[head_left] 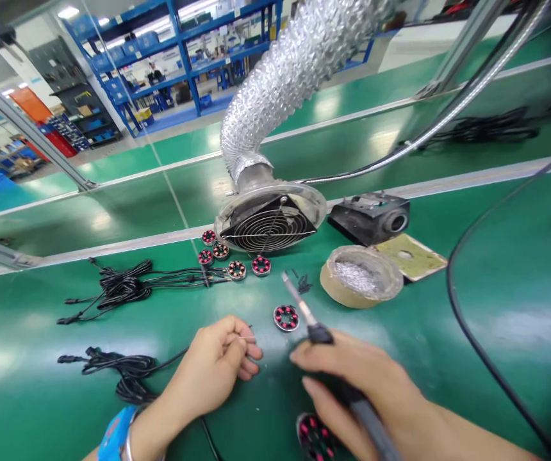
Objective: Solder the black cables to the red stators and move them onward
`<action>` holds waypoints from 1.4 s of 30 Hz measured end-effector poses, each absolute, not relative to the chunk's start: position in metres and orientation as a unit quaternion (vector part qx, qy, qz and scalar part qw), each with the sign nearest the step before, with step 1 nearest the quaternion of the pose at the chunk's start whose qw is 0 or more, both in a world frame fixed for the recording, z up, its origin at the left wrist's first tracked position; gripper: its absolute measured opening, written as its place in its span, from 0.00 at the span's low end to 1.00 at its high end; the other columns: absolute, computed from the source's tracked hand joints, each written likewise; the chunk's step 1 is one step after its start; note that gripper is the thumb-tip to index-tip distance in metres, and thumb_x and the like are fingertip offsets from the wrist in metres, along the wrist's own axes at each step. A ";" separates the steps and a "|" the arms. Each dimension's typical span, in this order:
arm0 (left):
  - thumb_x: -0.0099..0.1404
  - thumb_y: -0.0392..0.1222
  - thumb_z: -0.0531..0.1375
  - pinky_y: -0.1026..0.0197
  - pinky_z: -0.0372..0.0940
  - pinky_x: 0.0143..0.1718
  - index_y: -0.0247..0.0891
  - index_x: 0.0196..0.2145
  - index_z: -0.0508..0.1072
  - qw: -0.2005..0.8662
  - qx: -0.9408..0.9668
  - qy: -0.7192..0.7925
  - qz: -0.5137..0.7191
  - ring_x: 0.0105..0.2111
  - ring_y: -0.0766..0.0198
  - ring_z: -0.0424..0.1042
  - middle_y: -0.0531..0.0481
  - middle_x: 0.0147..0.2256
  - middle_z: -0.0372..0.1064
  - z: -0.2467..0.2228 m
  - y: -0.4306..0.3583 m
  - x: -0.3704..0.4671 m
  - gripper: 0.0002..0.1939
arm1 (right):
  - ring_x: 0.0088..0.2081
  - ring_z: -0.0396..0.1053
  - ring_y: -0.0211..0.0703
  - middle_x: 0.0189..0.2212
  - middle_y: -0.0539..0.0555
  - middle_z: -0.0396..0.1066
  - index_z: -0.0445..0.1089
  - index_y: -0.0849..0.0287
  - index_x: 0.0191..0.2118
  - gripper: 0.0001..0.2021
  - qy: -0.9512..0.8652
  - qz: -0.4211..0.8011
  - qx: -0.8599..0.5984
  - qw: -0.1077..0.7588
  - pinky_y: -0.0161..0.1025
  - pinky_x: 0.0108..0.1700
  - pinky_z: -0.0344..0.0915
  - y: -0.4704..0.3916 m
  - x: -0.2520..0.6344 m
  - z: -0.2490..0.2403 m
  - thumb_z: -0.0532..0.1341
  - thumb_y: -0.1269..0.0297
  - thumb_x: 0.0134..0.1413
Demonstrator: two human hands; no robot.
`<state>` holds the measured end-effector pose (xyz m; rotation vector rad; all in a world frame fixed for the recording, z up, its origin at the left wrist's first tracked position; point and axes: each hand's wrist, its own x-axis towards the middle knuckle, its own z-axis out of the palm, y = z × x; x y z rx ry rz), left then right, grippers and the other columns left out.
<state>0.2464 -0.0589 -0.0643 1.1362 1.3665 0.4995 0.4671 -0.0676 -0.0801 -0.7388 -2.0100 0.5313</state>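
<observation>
My right hand [366, 378] is wrapped round the handle of a soldering iron [310, 314], its metal tip pointing up and away to the left. Pinched in the fingers of my left hand [222, 358] is a thin pale wire [246, 337]; whether it is solder or a cable strand I cannot tell. Between and beyond the hands lies a ring-shaped coil part [286, 317] with red and black segments. Another coil part [314, 436] sits near the front, partly hidden by my right hand. A black cable [172, 360] runs from a bundle to behind my left wrist.
Several more coil parts [261, 266] and a cable bundle [126, 285] lie further back. A fume hood [270, 224] on a silver duct stands behind them. Right of centre are a round tub [352, 288], an iron holder [371, 218] and short black tubes [304, 283].
</observation>
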 end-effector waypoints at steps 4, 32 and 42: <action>0.69 0.50 0.50 0.67 0.61 0.18 0.39 0.39 0.63 0.602 0.493 0.604 0.175 0.16 0.66 0.67 0.54 0.19 0.70 -0.069 -0.060 0.248 0.12 | 0.40 0.72 0.47 0.40 0.59 0.73 0.63 0.59 0.48 0.15 -0.808 0.127 -0.378 0.434 0.41 0.41 0.71 -0.049 0.472 -0.092 0.57 0.76 0.55; 0.60 0.47 0.58 0.66 0.43 0.20 0.37 0.26 0.66 0.592 0.544 0.579 0.137 0.18 0.71 0.48 0.60 0.18 0.53 -0.049 -0.054 0.256 0.12 | 0.34 0.62 0.44 0.32 0.49 0.65 0.59 0.55 0.46 0.25 -0.840 0.256 -0.336 0.341 0.36 0.33 0.61 -0.056 0.452 -0.101 0.69 0.79 0.46; 0.61 0.48 0.59 0.66 0.39 0.19 0.37 0.29 0.70 0.528 0.589 0.607 0.078 0.17 0.72 0.45 0.62 0.16 0.49 -0.043 -0.058 0.253 0.11 | 0.33 0.64 0.43 0.32 0.49 0.65 0.61 0.56 0.45 0.23 -0.839 0.249 -0.341 0.343 0.36 0.32 0.62 -0.056 0.452 -0.099 0.70 0.76 0.46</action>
